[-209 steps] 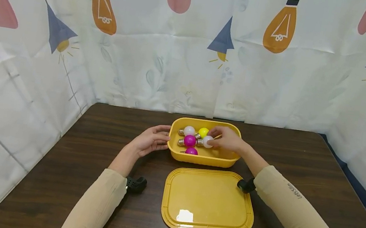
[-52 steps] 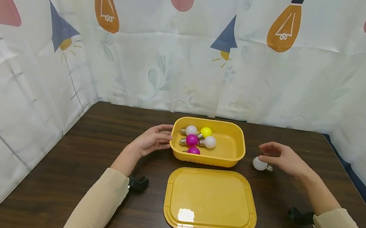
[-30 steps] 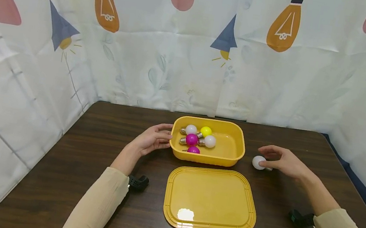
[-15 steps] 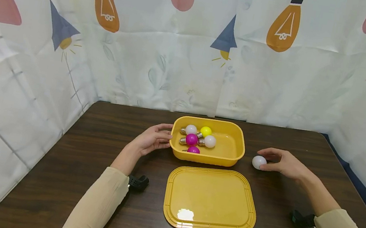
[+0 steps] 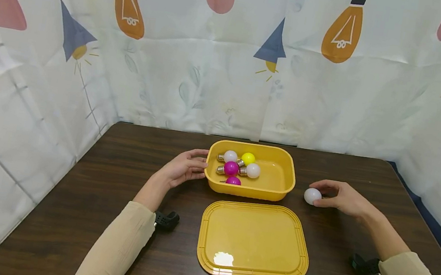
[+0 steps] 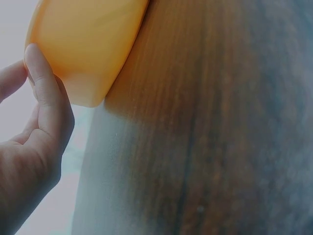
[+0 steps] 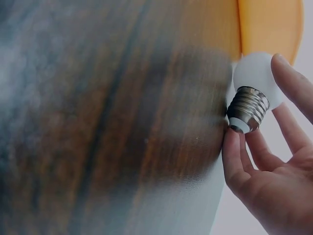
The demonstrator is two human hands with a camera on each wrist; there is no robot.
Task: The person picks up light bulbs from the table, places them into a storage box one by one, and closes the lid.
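Hands (image 5: 182, 169) reach forward, right (image 5: 339, 197) pinching a white bulb (image 5: 312, 197).

held white bulb (image 5: 312, 196) partly hidden, both sleeves (image 5: 114, 246) cut off

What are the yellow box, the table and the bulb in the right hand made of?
Yellow box: likely plastic, smooth, evenly coloured, with rounded corners.
Table: slightly shiny, dark wood grain; real wood or laminate, I can't tell.
Bulb: a smooth white globe, frosted glass or plastic, since nothing shows through; its screw base looks metal, with shiny threads.
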